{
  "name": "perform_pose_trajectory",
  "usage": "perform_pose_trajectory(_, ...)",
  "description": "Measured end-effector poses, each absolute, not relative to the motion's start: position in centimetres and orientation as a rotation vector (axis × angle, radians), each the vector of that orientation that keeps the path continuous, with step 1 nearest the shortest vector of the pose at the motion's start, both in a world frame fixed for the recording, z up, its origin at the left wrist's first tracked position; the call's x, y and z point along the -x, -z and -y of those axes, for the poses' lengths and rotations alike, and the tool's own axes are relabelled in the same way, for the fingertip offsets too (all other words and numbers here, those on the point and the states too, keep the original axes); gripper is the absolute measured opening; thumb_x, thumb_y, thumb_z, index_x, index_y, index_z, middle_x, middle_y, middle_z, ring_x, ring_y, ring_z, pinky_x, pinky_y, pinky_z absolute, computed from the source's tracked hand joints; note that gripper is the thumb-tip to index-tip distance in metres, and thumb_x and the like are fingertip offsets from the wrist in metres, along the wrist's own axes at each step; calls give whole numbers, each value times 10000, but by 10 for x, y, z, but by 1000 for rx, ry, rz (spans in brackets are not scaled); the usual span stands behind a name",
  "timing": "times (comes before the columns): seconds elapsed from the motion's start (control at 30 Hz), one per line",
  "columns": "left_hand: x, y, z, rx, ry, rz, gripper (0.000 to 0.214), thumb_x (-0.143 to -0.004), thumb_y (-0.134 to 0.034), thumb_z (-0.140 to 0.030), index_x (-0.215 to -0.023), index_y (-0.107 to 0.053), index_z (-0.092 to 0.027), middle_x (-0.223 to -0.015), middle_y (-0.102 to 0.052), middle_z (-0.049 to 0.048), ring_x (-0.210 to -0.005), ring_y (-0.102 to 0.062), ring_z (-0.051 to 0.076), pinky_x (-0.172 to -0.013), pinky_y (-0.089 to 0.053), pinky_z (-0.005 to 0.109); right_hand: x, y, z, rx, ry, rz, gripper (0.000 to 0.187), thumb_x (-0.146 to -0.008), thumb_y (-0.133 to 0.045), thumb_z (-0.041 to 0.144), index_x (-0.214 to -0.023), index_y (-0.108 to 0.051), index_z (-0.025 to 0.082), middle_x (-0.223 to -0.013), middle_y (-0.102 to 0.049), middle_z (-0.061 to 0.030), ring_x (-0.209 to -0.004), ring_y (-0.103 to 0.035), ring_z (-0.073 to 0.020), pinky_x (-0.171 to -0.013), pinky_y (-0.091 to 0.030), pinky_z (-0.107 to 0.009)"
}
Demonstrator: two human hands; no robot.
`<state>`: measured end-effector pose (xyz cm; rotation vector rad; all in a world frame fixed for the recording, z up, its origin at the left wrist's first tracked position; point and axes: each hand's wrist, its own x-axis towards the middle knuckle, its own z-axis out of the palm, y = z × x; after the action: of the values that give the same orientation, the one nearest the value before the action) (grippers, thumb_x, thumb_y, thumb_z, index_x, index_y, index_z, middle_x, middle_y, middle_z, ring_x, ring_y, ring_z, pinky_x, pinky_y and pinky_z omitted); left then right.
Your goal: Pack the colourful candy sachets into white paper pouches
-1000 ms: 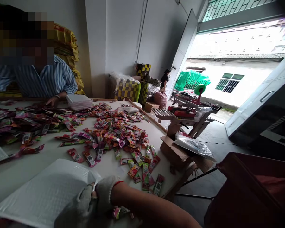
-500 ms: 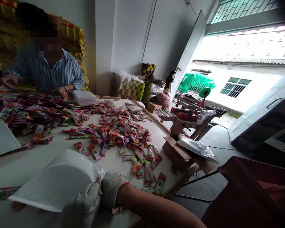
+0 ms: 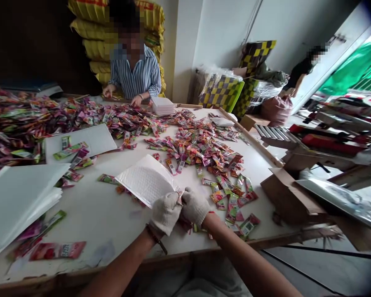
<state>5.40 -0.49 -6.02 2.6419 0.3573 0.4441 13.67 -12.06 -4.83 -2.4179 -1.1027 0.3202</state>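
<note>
A white bubble mailer lies tilted above the table, its near right end gathered between my two gloved hands. My left hand, in a pale knit glove, is closed on that end with the thumb on top. Pressed up against it, my right hand is closed at the same end, its fingers partly hidden. Small printed sachets in red, green and purple are heaped just beyond the mailer. A few more sachets peek out beneath the mailer and around my right hand.
More white mailers are stacked at the left, with another flat mailer behind them bearing sachets. Across the table a person in a striped shirt handles sachets. An open cardboard box stands off the right edge.
My view has swung left and down. Both hands stay together at the mailer's end, and the mailer now appears farther from me. More of my forearms and the left-hand mailer stack show.
</note>
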Motion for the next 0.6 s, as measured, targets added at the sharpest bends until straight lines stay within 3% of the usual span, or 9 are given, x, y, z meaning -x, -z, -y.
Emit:
perform_pose_trajectory(0.17,-54,61,-6,-2472,-328,-390,265,-912,-452,-277,-932,-709,-215,-883,-722,58,-811,-640,167,-716,-417,244,-139,66,132,1901,-518,854,209,-808,-542,282,-966,-612,165,-860,-629,-22,-778,-571,-155,-679,-454,-235)
perform_pose_trajectory(0.3,-57,59,-1,-2238,-352,-264,281,-888,-470,-306,-762,-688,-182,-758,-679,44,-739,-601,157,-714,-426,241,-133,81,120,2089,-253,721,67,-784,-505,197,-767,-565,170,-760,-597,-18,-718,-524,-141,-696,-443,-258)
perform_pose_trajectory(0.37,-60,53,-2,-1934,-328,-333,278,-865,-503,-361,-756,-673,-170,-700,-651,21,-694,-585,149,-676,-440,230,-138,68,112,2127,-407,727,69,-776,-555,231,-777,-583,169,-722,-601,-13,-668,-523,-139,-650,-442,-259)
perform_pose_trajectory(0.47,-64,29,-16,-1479,-296,-488,275,-772,-604,-436,-767,-647,-165,-611,-603,-16,-569,-541,126,-568,-442,224,-157,26,120,1846,-635,742,279,-808,-597,406,-967,-624,179,-752,-635,-11,-649,-564,-145,-603,-461,-259)
perform_pose_trajectory(0.53,-66,5,-30,-1277,-307,-566,274,-696,-679,-430,-769,-627,-171,-591,-585,-36,-519,-518,104,-528,-438,216,-173,0,136,1645,-472,681,366,-838,-570,465,-1083,-612,195,-893,-663,-35,-762,-604,-157,-669,-488,-269)
perform_pose_trajectory(0.6,-67,-20,-41,-1151,-315,-608,284,-652,-722,-399,-789,-609,-177,-586,-575,-50,-501,-517,90,-510,-439,205,-185,-15,150,1549,-273,557,375,-811,-613,465,-1075,-624,198,-978,-667,-53,-842,-613,-161,-729,-492,-273)
